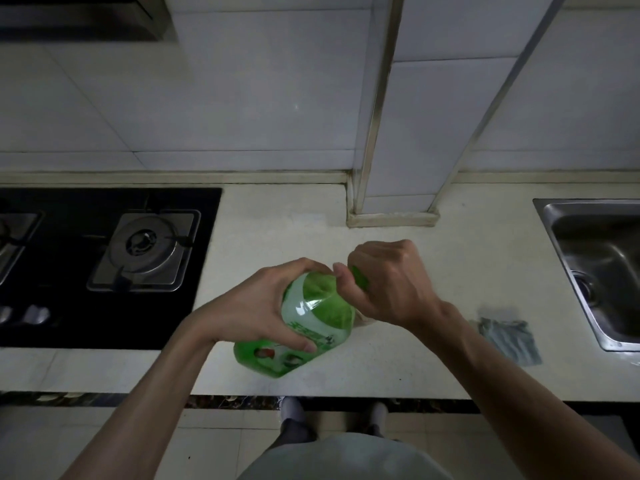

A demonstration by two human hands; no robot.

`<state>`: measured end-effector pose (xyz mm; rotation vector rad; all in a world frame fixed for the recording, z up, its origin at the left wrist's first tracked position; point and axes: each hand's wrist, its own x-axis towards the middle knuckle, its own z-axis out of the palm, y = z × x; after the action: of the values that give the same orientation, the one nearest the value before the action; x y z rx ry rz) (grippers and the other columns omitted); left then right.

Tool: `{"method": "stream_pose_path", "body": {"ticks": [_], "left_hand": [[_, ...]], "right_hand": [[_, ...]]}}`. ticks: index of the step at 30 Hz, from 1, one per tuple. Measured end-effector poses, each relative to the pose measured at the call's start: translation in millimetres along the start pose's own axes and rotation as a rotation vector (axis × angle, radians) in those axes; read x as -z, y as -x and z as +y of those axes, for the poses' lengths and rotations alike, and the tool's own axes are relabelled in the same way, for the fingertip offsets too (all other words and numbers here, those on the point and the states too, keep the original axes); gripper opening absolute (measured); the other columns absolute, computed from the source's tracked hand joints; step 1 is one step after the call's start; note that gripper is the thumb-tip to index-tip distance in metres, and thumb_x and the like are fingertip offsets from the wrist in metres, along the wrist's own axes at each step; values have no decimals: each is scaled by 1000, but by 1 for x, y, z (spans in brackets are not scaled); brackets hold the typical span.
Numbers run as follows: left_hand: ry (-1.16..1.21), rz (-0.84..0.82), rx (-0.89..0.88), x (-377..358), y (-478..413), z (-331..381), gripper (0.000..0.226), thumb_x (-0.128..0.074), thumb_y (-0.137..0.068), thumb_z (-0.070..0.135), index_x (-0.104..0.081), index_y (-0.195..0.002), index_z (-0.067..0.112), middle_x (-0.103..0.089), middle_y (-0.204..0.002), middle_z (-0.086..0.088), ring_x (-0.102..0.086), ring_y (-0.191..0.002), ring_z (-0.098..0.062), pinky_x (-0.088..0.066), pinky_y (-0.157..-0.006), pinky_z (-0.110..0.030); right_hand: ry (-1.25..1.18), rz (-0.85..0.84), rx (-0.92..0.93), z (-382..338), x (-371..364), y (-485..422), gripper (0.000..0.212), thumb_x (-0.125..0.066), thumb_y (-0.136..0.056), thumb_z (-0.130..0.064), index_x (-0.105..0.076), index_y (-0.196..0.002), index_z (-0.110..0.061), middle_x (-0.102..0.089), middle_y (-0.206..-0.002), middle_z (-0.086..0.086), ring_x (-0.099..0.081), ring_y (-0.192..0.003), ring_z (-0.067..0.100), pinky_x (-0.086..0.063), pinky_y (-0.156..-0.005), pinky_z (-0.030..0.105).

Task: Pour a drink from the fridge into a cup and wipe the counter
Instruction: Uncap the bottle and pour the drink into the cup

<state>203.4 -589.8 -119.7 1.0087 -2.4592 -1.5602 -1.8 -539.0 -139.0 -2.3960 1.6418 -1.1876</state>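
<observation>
Centre of the frame, above a pale counter: I hold a green bottle in both hands. The bottle is tilted, its base toward the lower left and its neck toward the upper right. My left hand wraps the body from the left, fingers curled over the top and thumb pressed on the label below. My right hand closes tightly round the green cap at the neck, covering most of it. I cannot tell whether the base touches the counter. At right of the frame, a dark folded cloth lies on the counter just beside a steel sink. A black gas hob fills the left.
</observation>
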Motion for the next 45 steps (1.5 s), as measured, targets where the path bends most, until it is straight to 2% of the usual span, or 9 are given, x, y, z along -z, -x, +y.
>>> {"method": "stream_pose_path", "body": {"ticks": [7,13,16,19,22,25,38,42,45], "left_hand": [[-111,240,15,-15,2,-4,81,-91,-52,29,-48,-120,43,-56,-109,27,-56,-100,4,-47,-75,-11],[-160,170,7,-17,3,-13,83,-90,-52,33,-48,-123,40,-55,-112,25,-55,-100,6,-46,-75,-10],[-170,156,25,-19,5,-17,86,-91,-52,36,-46,-125,41,-53,-112,28,-53,-99,9,-45,-73,-9],[-162,160,23,-21,6,-18,85,-91,-52,36,-46,-124,41,-53,-112,29,-54,-99,8,-46,-74,-11],[-160,154,12,-23,5,-17,82,-90,-52,36,-47,-122,42,-53,-112,28,-54,-100,6,-48,-76,-16],[-176,139,7,-26,4,-19,81,-89,-53,37,-46,-121,43,-52,-113,28,-53,-101,5,-47,-77,-17],[-228,95,4,-25,6,-25,85,-88,-53,42,-44,-125,44,-48,-115,32,-49,-102,13,-41,-75,-7],[-201,97,3,-27,8,-26,84,-89,-52,39,-45,-124,43,-51,-113,30,-52,-100,9,-41,-73,-7],[-222,88,-6,-30,9,-26,82,-88,-52,40,-44,-121,46,-49,-112,31,-51,-99,9,-43,-75,-10]], "right_hand": [[-142,-69,-484,-13,9,9,47,-61,-80,-58,-59,-66,-13,-50,-56,-11,-45,-47,7,-38,-46,17],[-330,-226,-340,-9,17,22,18,-66,-87,-27,-66,-99,-13,-53,-90,-12,-50,-75,0,-41,-65,11],[-373,-349,-309,-3,23,25,30,-68,-86,-13,-64,-115,-20,-55,-107,-8,-54,-89,2,-49,-74,16],[-433,-382,-420,-7,25,25,43,-67,-86,-33,-57,-127,-22,-57,-112,-8,-58,-98,5,-54,-78,22],[-363,-264,-623,-17,22,23,52,-55,-75,-64,-65,-99,-20,-62,-84,-7,-58,-70,5,-51,-60,22],[-296,-245,-657,-18,22,23,35,-69,-77,-51,-67,-81,-17,-60,-63,-6,-51,-54,7,-45,-50,17],[-391,-441,-394,-14,29,33,36,-72,-83,-9,-60,-112,-26,-51,-113,-10,-57,-98,7,-53,-82,22],[-407,-396,-572,-19,26,36,52,-63,-81,-53,-55,-125,-26,-54,-116,-9,-60,-95,2,-55,-76,19],[-269,-352,-647,-24,24,36,42,-56,-84,-58,-66,-99,-20,-64,-84,-10,-60,-67,3,-47,-56,15]]}}
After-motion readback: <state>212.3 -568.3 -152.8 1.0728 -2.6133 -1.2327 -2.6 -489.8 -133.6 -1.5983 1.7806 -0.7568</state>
